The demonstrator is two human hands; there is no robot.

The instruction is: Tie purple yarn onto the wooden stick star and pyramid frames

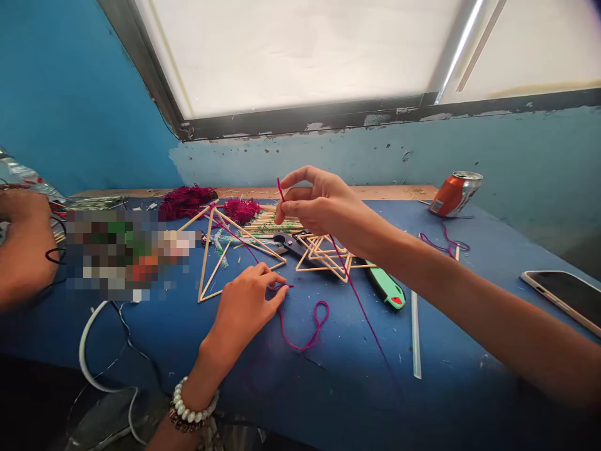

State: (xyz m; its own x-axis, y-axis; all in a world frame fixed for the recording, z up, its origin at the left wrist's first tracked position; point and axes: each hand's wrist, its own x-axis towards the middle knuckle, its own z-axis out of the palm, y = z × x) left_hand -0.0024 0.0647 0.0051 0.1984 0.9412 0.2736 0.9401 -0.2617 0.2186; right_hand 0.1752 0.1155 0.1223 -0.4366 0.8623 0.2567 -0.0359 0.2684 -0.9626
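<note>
My right hand [319,197] is raised above the table, thumb and fingers pinching a length of purple yarn [359,297]. A short end sticks up over the fingertips, and the long part hangs behind the wrist toward the table's near side. Lower down, my left hand [248,297], with beaded bracelets at the wrist, is closed on purple yarn at its fingertips. From there a loose loop of yarn [305,347] curls over the table. A triangular frame of thin wooden sticks [203,266] stands just beyond my left hand, with yarn tied at its peak.
Star-shaped stick frames [323,270], a green-handled cutter [387,287] and black-handled pliers [293,245] lie beyond my hands. Behind are purple yarn bundles [188,202]. A translucent glue stick [416,338], tilted can [455,194] and phone [563,297] sit right. Another person's hand [25,232] is left.
</note>
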